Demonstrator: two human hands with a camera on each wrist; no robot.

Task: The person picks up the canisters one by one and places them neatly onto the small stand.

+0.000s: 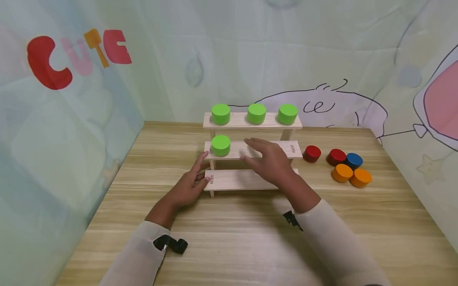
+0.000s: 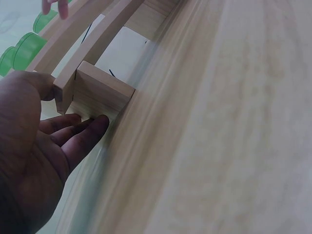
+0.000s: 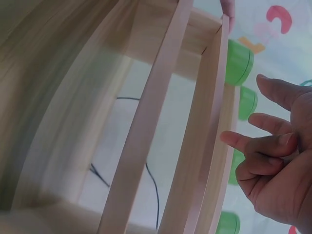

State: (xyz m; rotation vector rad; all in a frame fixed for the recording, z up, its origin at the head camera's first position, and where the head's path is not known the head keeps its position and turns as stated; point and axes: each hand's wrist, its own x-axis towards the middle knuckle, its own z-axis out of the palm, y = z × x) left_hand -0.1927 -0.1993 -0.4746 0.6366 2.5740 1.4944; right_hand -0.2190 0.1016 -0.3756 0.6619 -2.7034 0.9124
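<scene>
A three-step wooden rack [image 1: 247, 183] stands on the table. Three green round blocks [image 1: 256, 114] sit along its top step, and another green block [image 1: 220, 145] is at the left end of the middle step. My left hand [image 1: 187, 186] touches the rack's left end, its thumb on the bottom step; in the left wrist view its fingers [image 2: 85, 141] extend beside the end panel. Above the middle step, right of the single block, hovers my right hand [image 1: 270, 161]. In the right wrist view it holds nothing, its fingers [image 3: 275, 92] spread loosely, apart from the green blocks [image 3: 239, 63].
On the table right of the rack lie two red blocks [image 1: 312, 153], a blue block [image 1: 354, 161] and two orange blocks [image 1: 360, 177]. A printed cloth backdrop [image 1: 171, 79] borders the wooden table [image 1: 229, 238] at the back and sides.
</scene>
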